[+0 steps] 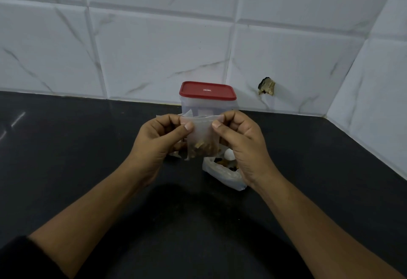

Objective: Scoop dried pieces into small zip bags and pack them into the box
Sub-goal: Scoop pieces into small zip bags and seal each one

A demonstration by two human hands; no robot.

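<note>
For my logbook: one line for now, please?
left hand, right hand: pinch zip bag top | dried pieces inside | box: lid on

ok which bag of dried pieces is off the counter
The small zip bag, pinched at its top by the left hand and right hand; the larger bag lies on the counter below it.

Left hand (158, 144); right hand (244, 144) — pinching fingers (187, 127)

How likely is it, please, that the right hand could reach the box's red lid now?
Probably yes: the red lid lies just behind the right hand, though it pinches the zip bag.
</note>
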